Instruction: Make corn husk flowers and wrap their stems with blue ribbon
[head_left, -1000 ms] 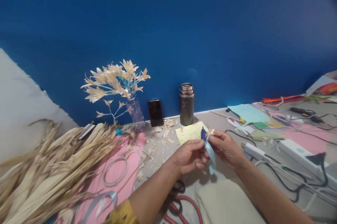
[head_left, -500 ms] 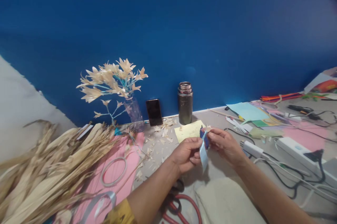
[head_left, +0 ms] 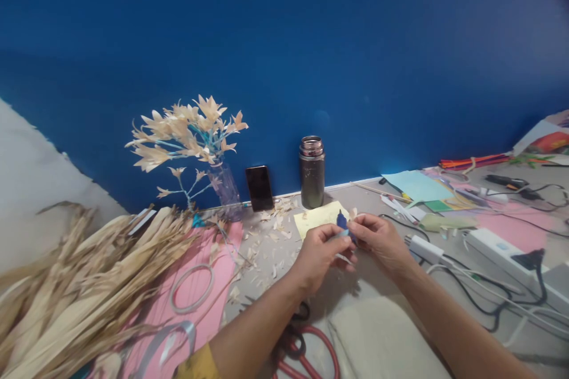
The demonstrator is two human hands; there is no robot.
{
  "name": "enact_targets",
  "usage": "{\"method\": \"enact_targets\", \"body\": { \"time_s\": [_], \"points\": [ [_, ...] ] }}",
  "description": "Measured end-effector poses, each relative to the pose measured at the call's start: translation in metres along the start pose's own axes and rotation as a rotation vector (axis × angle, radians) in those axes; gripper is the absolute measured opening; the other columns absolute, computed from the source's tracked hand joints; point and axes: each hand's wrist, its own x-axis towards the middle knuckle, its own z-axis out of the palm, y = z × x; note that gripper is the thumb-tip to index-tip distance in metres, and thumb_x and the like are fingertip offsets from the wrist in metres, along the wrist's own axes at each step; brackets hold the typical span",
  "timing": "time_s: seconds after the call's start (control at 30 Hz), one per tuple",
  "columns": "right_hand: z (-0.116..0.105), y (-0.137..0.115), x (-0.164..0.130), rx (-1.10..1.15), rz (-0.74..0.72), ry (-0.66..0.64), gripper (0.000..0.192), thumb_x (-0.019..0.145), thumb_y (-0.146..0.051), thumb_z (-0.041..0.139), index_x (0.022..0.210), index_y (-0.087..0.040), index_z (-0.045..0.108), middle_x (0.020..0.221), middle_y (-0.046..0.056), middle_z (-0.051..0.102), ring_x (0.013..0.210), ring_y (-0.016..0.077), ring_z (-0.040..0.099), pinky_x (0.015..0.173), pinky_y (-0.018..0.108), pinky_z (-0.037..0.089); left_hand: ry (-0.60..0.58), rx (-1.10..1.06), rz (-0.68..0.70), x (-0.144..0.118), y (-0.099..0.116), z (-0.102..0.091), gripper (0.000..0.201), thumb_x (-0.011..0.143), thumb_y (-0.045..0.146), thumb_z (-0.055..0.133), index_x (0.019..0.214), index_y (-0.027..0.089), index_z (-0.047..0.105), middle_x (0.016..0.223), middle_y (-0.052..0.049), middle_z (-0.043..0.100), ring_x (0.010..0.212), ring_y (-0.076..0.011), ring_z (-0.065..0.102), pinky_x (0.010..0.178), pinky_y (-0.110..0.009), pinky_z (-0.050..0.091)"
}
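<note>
My left hand (head_left: 319, 253) and my right hand (head_left: 377, 241) meet above the desk, fingertips pinched together. Between them sits a small dark blue piece (head_left: 342, 223) with a pale blue ribbon strip (head_left: 343, 234) wound around it; both hands grip it. A yellow paper sheet (head_left: 317, 219) lies just behind the hands. Most of the ribbon is hidden by my fingers.
A pile of dried husks (head_left: 84, 284) fills the left. A vase of husk flowers (head_left: 222, 186), a phone (head_left: 260, 188) and a steel flask (head_left: 312, 172) stand by the blue partition. Red scissors (head_left: 302, 346), a tape ring (head_left: 192, 289), a power strip (head_left: 511, 254) with cables lie around.
The ribbon strip that hung down below my hands has been drawn up and wrapped between my fingers. Both hands have moved slightly up and closer together.
</note>
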Motion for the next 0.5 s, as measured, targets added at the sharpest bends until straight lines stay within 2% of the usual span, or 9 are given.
{"method": "enact_targets", "body": {
  "time_s": [0.17, 0.33, 0.5],
  "points": [
    [-0.0015, -0.0015, 0.0005, 0.072, 0.017, -0.071, 0.036, 0.077, -0.049, 0.080, 0.071, -0.017, 0.065, 0.054, 0.000, 0.064, 0.046, 0.0089, 0.047, 0.047, 0.023, 0.029, 0.033, -0.015, -0.030, 0.0010, 0.0006, 0.0003, 0.034, 0.070, 0.042, 0.079, 0.077, 0.012, 0.064, 0.073, -0.005, 0.066, 0.055, -0.0129, 0.061, 0.046, -0.024, 0.053],
    [0.0004, -0.0056, -0.0006, 0.139, 0.085, -0.146, 0.036, 0.076, -0.049, 0.080, 0.071, -0.018, 0.064, 0.058, 0.001, 0.065, 0.050, 0.0118, 0.053, 0.050, 0.025, 0.031, 0.016, -0.061, -0.069, 0.0012, 0.0012, -0.0007, 0.032, 0.068, 0.039, 0.079, 0.075, 0.013, 0.062, 0.068, -0.003, 0.065, 0.049, -0.0102, 0.057, 0.038, -0.019, 0.047],
    [0.0005, -0.0048, 0.0001, 0.150, 0.079, -0.134, 0.036, 0.074, -0.047, 0.083, 0.067, -0.017, 0.063, 0.057, -0.001, 0.061, 0.049, 0.0089, 0.046, 0.049, 0.025, 0.028, 0.013, -0.062, -0.105, 0.0005, 0.0016, -0.0001, 0.028, 0.068, 0.037, 0.077, 0.072, 0.014, 0.061, 0.064, -0.001, 0.062, 0.045, -0.0083, 0.054, 0.035, -0.017, 0.043]
  ]
}}
